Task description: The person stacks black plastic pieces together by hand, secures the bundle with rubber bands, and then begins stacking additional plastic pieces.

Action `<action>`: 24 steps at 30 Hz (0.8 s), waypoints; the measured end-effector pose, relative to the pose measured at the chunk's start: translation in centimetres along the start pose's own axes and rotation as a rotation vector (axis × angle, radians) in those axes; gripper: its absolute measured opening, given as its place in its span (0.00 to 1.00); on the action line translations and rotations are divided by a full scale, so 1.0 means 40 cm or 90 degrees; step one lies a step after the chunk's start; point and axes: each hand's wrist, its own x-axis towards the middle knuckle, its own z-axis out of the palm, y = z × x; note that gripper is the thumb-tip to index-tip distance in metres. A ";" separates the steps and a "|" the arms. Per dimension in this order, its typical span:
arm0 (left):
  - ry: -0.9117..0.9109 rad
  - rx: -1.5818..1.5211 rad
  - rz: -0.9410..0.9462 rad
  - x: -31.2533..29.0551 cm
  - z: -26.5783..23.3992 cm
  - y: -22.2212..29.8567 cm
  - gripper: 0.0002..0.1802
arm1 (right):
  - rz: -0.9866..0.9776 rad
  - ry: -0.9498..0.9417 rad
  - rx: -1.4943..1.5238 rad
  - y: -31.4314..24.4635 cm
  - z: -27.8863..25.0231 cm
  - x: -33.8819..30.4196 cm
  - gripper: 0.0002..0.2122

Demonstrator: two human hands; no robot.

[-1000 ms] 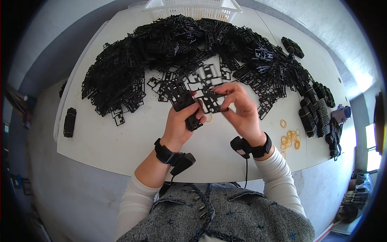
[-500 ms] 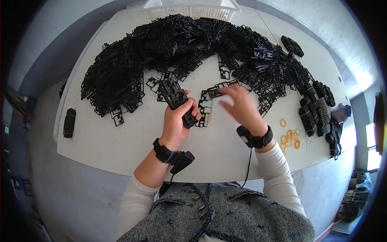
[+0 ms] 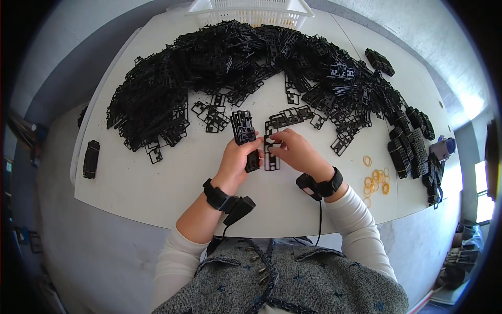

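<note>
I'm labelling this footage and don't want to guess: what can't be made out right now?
All in the head view:
Middle of the held black stack: covered by the left hand.
Grip of the right hand on the black frame beside it: fingers cover the contact.
Lower pieces of the black pile: hidden under upper ones.
Far side of the white basket: cut off by the top edge.

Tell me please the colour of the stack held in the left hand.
The stack in the left hand is black; the head view shows it best.
</note>
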 end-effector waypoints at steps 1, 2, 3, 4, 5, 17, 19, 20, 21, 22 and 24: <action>-0.013 -0.031 0.009 -0.006 0.005 0.005 0.18 | 0.010 0.017 0.056 -0.006 -0.008 0.005 0.15; -0.025 -0.061 0.018 -0.011 0.011 0.009 0.18 | 0.020 0.035 0.112 -0.014 -0.019 0.009 0.13; -0.039 -0.092 0.026 -0.014 0.013 0.011 0.17 | 0.030 0.052 0.167 -0.024 -0.028 0.009 0.12; -0.040 -0.092 0.027 -0.015 0.011 0.012 0.17 | 0.030 0.053 0.167 -0.036 -0.038 0.008 0.12; -0.060 -0.109 0.041 -0.015 0.006 0.015 0.17 | -0.059 0.150 0.125 -0.050 -0.048 0.007 0.12; -0.229 -0.339 -0.004 -0.016 -0.013 0.018 0.13 | -0.451 0.141 0.116 -0.077 -0.075 -0.001 0.10; -0.175 -0.254 0.027 -0.022 -0.005 0.020 0.13 | -0.470 0.116 0.184 -0.061 -0.083 0.001 0.08; -0.175 -0.254 0.026 -0.025 0.000 0.023 0.13 | -0.470 0.116 0.184 -0.061 -0.081 0.000 0.08; -0.162 -0.234 0.047 -0.029 0.004 0.028 0.13 | -0.476 0.144 0.145 -0.067 -0.074 -0.001 0.08; -0.149 -0.214 0.067 -0.033 0.007 0.032 0.14 | -0.481 0.172 0.106 -0.073 -0.068 -0.003 0.07; -0.136 -0.194 0.086 -0.034 0.007 0.033 0.15 | -0.486 0.200 0.068 -0.081 -0.065 -0.005 0.07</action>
